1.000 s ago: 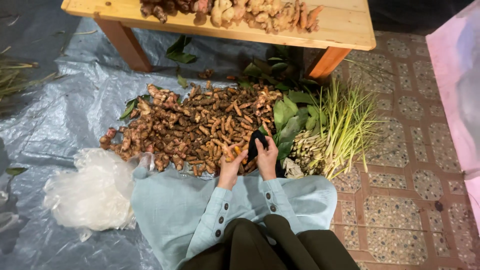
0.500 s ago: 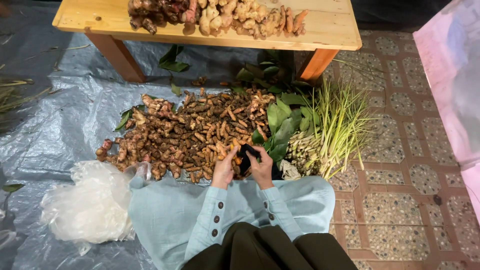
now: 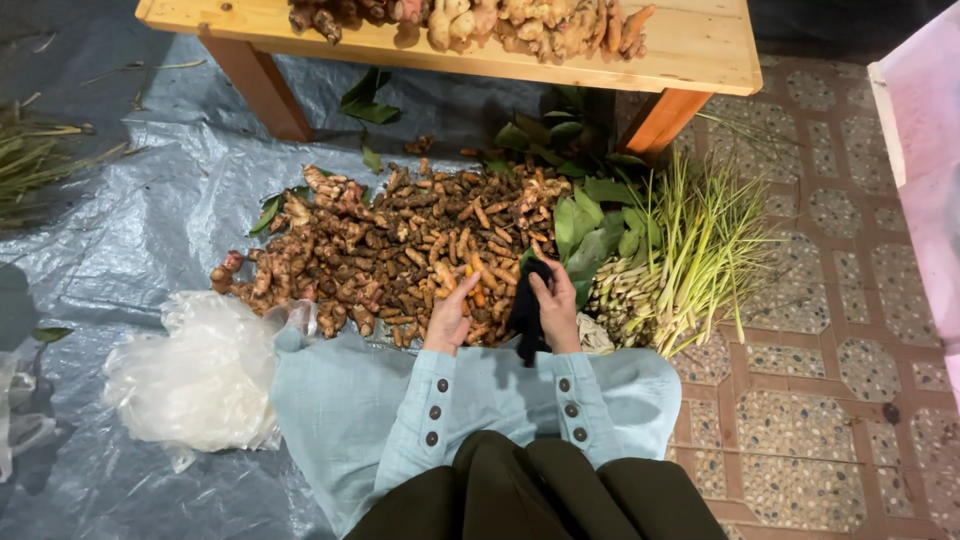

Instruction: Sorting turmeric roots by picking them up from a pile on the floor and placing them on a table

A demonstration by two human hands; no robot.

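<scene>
Beside the root heap, crumpled clear plastic bag left of hands.

Hidden or cut off around the root pile

The left hand covers several turmeric roots; what its grip encloses cannot be told. The dark cloth hides most of the right hand's fingers. The top edge crops the roots on the wooden surface, and the pink sheet runs off right.

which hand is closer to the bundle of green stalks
Right. The right hand, gripping a black cloth, sits just beside the green stalks; the left hand is farther off, on the pile of roots.
</scene>
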